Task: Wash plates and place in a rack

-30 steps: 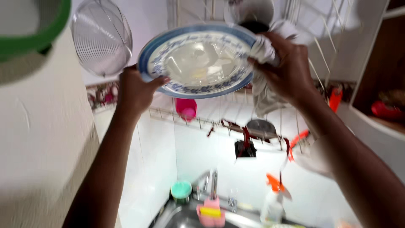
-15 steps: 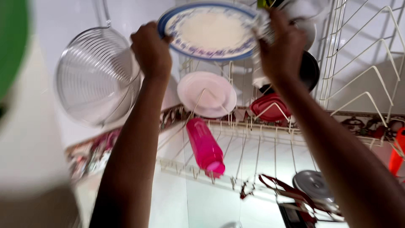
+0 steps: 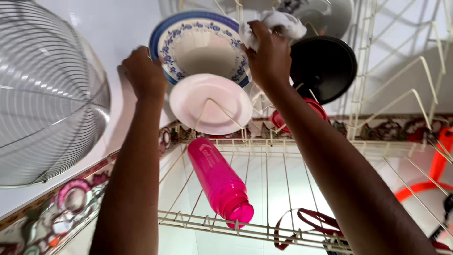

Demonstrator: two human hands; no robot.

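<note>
I have my left hand (image 3: 144, 73) raised overhead, fingers curled tight on the rim of the blue-patterned plate (image 3: 200, 47) at about its nine o'clock edge. My right hand (image 3: 270, 59) grips the same plate at its three o'clock edge, and my fingers there are also bunched around a white cloth (image 3: 278, 23) that pokes out above my knuckles at twelve o'clock. So both hands are closed on the plate, which sits up among the prongs of the white wire rack (image 3: 283, 151), facing down toward me.

Just below the plate, at its six o'clock, a plain pink plate (image 3: 210, 104) leans in the rack, overlapping the patterned one's lower edge. At three o'clock from my right hand there is a black round lid (image 3: 325, 66), and under my right wrist a bit of a red dish (image 3: 316, 106) shows. A pink bottle (image 3: 219, 182) lies on the lower rack bars at six o'clock from the pink plate, tilted with its cap end down to the right. Far out at nine o'clock hangs a large wire mesh strainer (image 3: 45, 94), well apart from my left arm.
</note>
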